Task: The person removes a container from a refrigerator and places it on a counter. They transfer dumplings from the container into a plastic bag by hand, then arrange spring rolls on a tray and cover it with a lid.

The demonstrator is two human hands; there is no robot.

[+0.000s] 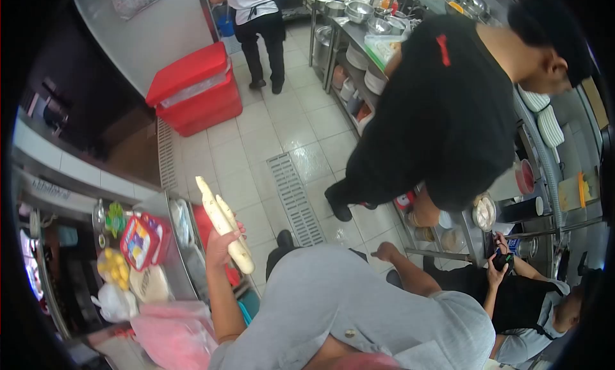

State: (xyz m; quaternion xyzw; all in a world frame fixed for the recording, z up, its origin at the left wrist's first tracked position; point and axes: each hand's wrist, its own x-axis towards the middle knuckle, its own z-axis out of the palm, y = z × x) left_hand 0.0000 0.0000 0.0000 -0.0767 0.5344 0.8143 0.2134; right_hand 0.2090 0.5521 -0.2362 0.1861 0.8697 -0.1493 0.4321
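Note:
My left hand (pixel 223 245) is closed around two long, pale white roots that look like daikon radishes (pixel 221 219). They are held side by side and tilted, above the floor on the left side of the view. One reaches farther up and tapers to a thin tip; a thick end shows below my fingers. My right hand (pixel 385 251) hangs near my right side over the tiled floor, holding nothing, its fingers loosely extended. The nearest thing to it is the dark trouser leg of a person in black beyond it.
A red cooler box (pixel 195 91) stands against the wall. A drain grate (pixel 295 200) runs along the floor. A person in black (pixel 442 114) bends over the right-hand counter; another holds a dark device (pixel 503 260). Bags and a plastic tub (pixel 139 242) lie at left.

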